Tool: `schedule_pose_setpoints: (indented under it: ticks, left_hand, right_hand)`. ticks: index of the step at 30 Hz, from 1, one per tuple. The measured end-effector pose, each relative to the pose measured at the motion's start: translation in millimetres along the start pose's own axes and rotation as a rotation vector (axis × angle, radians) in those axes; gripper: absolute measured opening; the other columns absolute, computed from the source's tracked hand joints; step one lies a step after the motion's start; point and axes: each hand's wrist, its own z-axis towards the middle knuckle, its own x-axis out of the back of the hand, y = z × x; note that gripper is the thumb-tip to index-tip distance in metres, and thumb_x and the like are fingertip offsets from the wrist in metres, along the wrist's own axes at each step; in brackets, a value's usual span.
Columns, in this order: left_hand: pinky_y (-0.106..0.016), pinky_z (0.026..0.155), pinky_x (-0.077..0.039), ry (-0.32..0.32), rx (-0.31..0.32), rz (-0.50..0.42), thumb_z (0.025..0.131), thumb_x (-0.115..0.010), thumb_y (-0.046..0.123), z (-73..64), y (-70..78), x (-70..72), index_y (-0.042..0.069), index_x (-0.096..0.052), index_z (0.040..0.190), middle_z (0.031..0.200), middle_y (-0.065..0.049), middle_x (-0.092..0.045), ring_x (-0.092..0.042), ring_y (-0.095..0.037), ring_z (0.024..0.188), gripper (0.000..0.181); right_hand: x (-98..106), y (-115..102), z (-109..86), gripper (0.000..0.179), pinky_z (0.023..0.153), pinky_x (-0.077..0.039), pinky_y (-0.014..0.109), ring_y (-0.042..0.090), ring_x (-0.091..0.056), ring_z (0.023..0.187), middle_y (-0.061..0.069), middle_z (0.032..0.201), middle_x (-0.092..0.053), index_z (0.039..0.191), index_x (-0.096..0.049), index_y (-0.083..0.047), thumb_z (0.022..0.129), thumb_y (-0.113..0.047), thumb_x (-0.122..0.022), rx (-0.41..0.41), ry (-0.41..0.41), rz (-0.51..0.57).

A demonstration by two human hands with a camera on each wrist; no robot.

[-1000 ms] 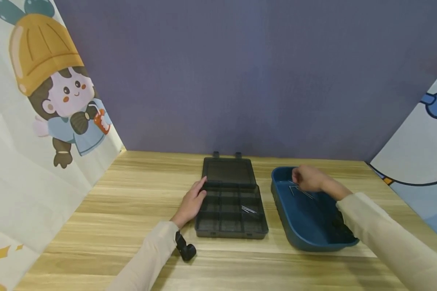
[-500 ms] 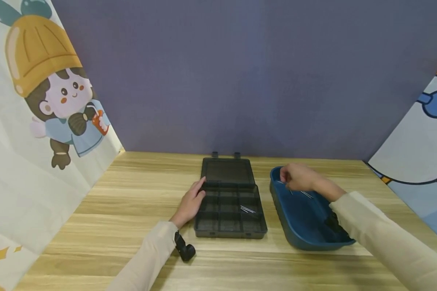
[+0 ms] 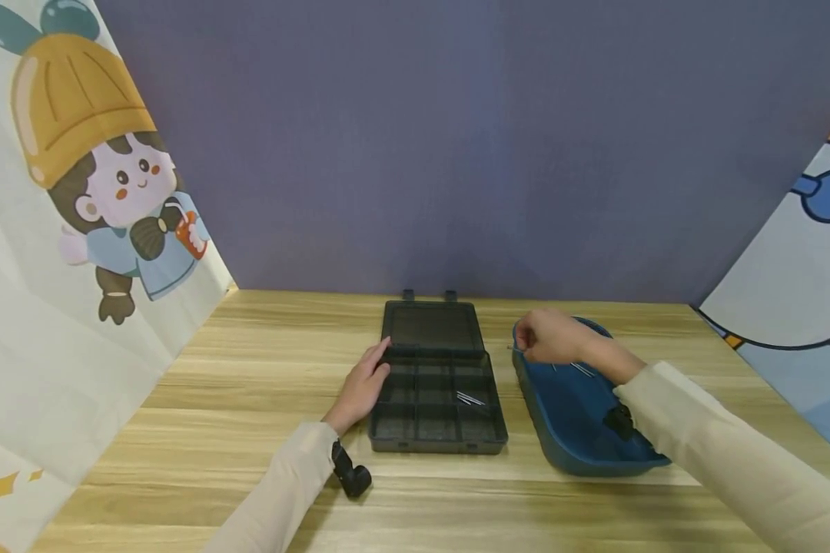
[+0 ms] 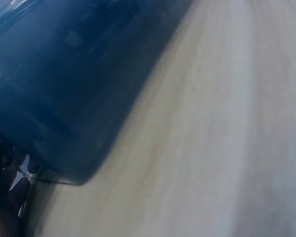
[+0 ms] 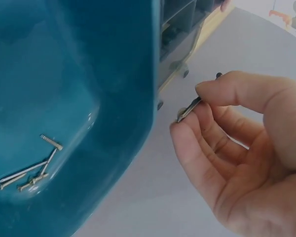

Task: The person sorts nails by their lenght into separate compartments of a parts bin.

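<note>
Box [image 3: 439, 445]: on table [image 3: 263, 369], lid [image 3: 432, 324] laid back; a few screws [image 3: 470, 399] lie in the right-column, middle-row compartment, so some look sorted.
Right grip [image 3: 552, 338]: thumb and fingertip pinching one screw [image 5: 191, 107] at the bin's left rim, not in box yet.
Bin [image 3: 572, 415]: right of box; several loose screws [image 5: 23, 171] left at the far end, exact count unclear.
Left grip [image 3: 356, 388]: fingers extended, resting on box's left edge, holding nothing.
Progress: partway, my read.
Labels/brands: none readable on box or bin; cartoon print [image 3: 134, 184] on left sheet, no text.
</note>
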Motion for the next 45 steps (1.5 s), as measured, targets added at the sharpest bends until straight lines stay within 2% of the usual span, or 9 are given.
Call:
schedule_pose_setpoints:
  ticks: [11,14,20,26,35,42,45]
  left_hand:
    - [-0.054,0.111,-0.028,0.01,-0.018,0.0,0.098,-0.041,0.01,-1.1,-0.2,-1.0,0.002,-0.034,0.147,0.147,-0.016,-0.041,-0.034,-0.037,0.138,0.05]
    - [-0.054,0.111,-0.027,0.01,-0.02,0.001,0.098,-0.041,0.009,-0.6,-0.3,-1.2,0.001,-0.034,0.147,0.147,-0.017,-0.041,-0.034,-0.037,0.138,0.05]
    - [-0.054,0.111,-0.027,0.018,-0.024,0.004,0.098,-0.041,0.009,-0.7,-1.1,-1.4,0.001,-0.034,0.147,0.147,-0.017,-0.041,-0.034,-0.037,0.138,0.05]
    - [-0.054,0.111,-0.028,0.016,-0.038,0.007,0.098,-0.041,0.008,-1.2,-0.3,-0.8,-0.001,-0.034,0.146,0.146,-0.018,-0.042,-0.035,-0.038,0.137,0.049]
    - [-0.054,0.11,-0.029,0.02,-0.048,0.015,0.098,-0.042,0.008,0.8,0.1,-0.1,-0.001,-0.035,0.146,0.145,-0.019,-0.043,-0.036,-0.038,0.136,0.049]
    - [-0.053,0.112,-0.028,0.012,-0.013,-0.001,0.099,-0.042,0.011,0.6,-0.5,-0.2,0.003,-0.033,0.147,0.148,-0.016,-0.04,-0.034,-0.036,0.138,0.05]
    - [-0.053,0.112,-0.028,0.013,-0.017,0.0,0.099,-0.042,0.011,0.1,-0.6,-0.5,0.003,-0.033,0.147,0.148,-0.016,-0.04,-0.034,-0.036,0.138,0.05]
  right_hand:
    - [-7,-16,12.1,0.011,0.055,-0.036,0.025,0.009,-0.04,0.054,-0.001,0.064,-0.052,0.074,-0.062,-0.008,0.078,0.003,-0.061,0.007,-0.016,0.008]
    - [-10,-20,14.4,0.011,0.054,-0.036,0.024,0.009,-0.04,0.053,-0.001,0.063,-0.051,0.075,-0.062,-0.007,0.079,0.004,-0.06,-0.007,-0.037,0.032]
    - [-21,-29,22.4,0.015,0.053,-0.033,0.024,0.008,-0.036,0.052,-0.002,0.061,-0.048,0.072,-0.059,-0.009,0.077,0.005,-0.058,0.023,-0.047,0.036]
    - [-31,-36,30.3,0.015,0.055,-0.032,0.023,0.009,-0.035,0.054,-0.002,0.063,-0.049,0.075,-0.06,-0.008,0.077,0.007,-0.058,-0.007,-0.09,0.049]
    - [-40,-43,37.5,0.014,0.054,-0.036,0.022,0.009,-0.04,0.055,-0.003,0.064,-0.052,0.074,-0.063,-0.006,0.073,0.007,-0.062,0.011,-0.079,0.022]
    - [-44,-47,40.8,0.013,0.053,-0.035,0.022,0.009,-0.039,0.054,-0.004,0.063,-0.051,0.073,-0.062,-0.007,0.074,0.006,-0.062,-0.003,-0.1,0.035]
    - [-46,-49,41.0,0.014,0.053,-0.034,0.022,0.009,-0.039,0.054,-0.004,0.064,-0.052,0.073,-0.062,-0.009,0.075,0.005,-0.063,-0.02,-0.107,0.036]
